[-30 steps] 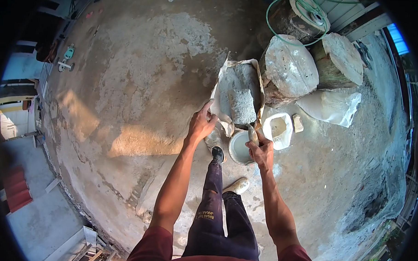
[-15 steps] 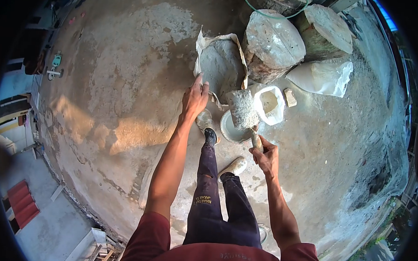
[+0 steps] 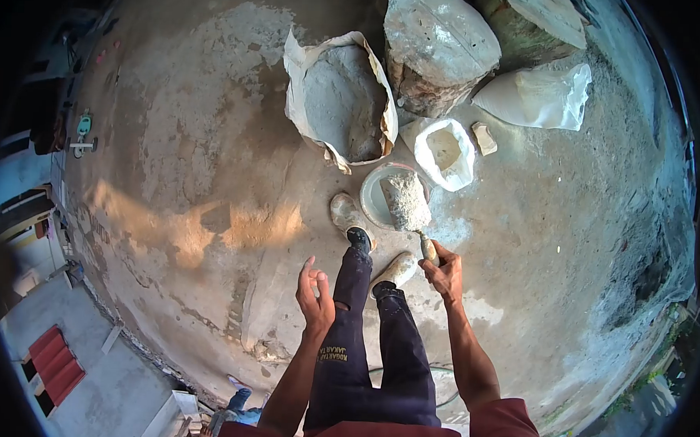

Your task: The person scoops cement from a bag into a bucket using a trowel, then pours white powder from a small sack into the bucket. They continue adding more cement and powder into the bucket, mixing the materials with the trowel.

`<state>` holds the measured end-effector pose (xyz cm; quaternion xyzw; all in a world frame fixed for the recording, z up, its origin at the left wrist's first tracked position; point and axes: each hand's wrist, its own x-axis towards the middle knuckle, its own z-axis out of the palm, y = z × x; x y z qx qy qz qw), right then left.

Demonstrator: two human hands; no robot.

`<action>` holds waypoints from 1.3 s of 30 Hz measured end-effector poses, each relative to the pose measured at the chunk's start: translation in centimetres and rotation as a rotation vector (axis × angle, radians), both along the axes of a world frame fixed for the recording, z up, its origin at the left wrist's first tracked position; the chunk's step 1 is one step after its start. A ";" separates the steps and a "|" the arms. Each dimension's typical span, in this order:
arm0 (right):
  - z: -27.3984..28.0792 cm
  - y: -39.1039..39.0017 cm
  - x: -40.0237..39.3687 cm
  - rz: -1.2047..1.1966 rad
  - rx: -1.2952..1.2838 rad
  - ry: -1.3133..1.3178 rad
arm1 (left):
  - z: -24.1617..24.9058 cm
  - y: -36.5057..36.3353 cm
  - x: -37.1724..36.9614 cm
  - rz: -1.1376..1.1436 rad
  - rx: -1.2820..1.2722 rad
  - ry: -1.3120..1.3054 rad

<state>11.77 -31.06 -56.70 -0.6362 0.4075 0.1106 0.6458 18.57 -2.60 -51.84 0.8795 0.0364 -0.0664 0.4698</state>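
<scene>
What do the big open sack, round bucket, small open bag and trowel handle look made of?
Big open sack: likely matte paper; stiff, creased, torn tan-white edges.
Round bucket: probably dull plastic; smooth pale rim, metal not excluded.
Small open bag: likely white plastic, slight sheen; thin, folded rim.
Trowel handle: maybe worn wood; tan, smudged.

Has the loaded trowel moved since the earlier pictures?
Yes. Judged against the bucket, the trowel has come toward the person, from over the open paper sack to over the bucket.

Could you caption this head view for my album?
Right hand holding a powder-laden trowel over a round bucket.
</scene>
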 end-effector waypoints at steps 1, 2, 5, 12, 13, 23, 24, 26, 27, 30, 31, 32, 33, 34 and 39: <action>-1.1 0.0 0.0 0.020 0.010 0.019 | -1.2 0.9 -2.1 -0.061 0.071 0.054; -2.3 0.1 0.0 0.038 0.021 0.037 | -2.0 1.7 -3.8 -0.170 0.116 0.074; -9.8 0.8 -1.2 0.040 -0.038 0.003 | -3.7 2.0 -7.3 -0.346 0.190 0.114; -22.7 3.2 -2.7 -0.092 0.056 0.138 | -6.1 1.2 -8.7 -0.648 0.350 0.161; -23.0 3.5 -2.0 -0.110 0.127 0.238 | -6.1 1.2 -8.3 -0.655 0.362 0.164; -25.7 4.6 -0.8 -0.134 -0.003 0.208 | -6.0 0.7 -7.5 -0.742 0.304 0.246; -25.2 4.5 -0.7 -0.120 -0.017 0.200 | -6.0 0.7 -7.4 -0.732 0.309 0.227; -24.4 4.0 0.3 -0.102 -0.031 0.185 | -6.2 0.5 -7.0 -0.718 0.316 0.202; -23.7 3.9 0.5 -0.103 -0.019 0.209 | -6.0 0.4 -7.0 -0.714 0.315 0.200; -23.7 3.9 0.5 -0.105 -0.033 0.204 | -6.1 0.0 -6.5 -0.710 0.307 0.186; -24.0 4.1 0.2 -0.105 -0.055 0.180 | -5.9 0.0 -6.6 -0.709 0.302 0.181; -24.4 4.1 0.3 -0.103 -0.056 0.177 | -6.1 0.1 -6.5 -0.707 0.302 0.178; -24.3 4.1 0.4 -0.092 -0.052 0.203 | -6.2 0.2 -6.5 -0.717 0.300 0.198; -24.1 4.1 0.3 -0.081 -0.048 0.233 | -6.1 0.3 -6.6 -0.727 0.296 0.221; -22.7 3.7 1.4 -0.135 0.087 0.214 | -6.4 0.4 -6.4 -0.718 0.279 0.183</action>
